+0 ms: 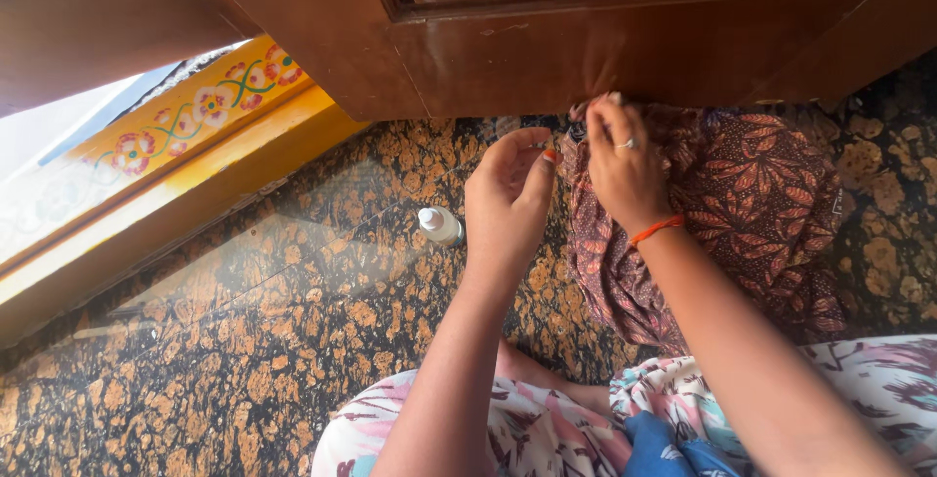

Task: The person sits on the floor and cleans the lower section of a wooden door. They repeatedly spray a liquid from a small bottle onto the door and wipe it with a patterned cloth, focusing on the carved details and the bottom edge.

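**Both hands at the cloth by the door**

The person sits on a speckled brown-and-orange stone floor (244, 360), both arms reaching forward toward a dark wooden door (547, 38). A brown cloth (752, 213) with an orange leaf pattern lies bunched on the floor just below the door's lower edge, to the right of centre.

The right hand (625, 169) rests on the cloth's upper left end, right under the door. Its fingers are curled and drawn together over a gathered bit of the fabric, pinching it. A ring shows on one finger and an orange thread band (656, 230) circles the wrist.

The left hand (508, 189) is raised just beside the right, at the cloth's left edge. Thumb and fingertips are pressed together as if on something very fine; what lies between them is too small to tell. The thumbnail is painted orange.

A small white bottle (439, 226) stands on the floor just left of the left hand, apart from it. A yellow painted sill (185, 135) with a flower pattern runs along the left. The person's patterned clothing (547, 428) fills the bottom edge.
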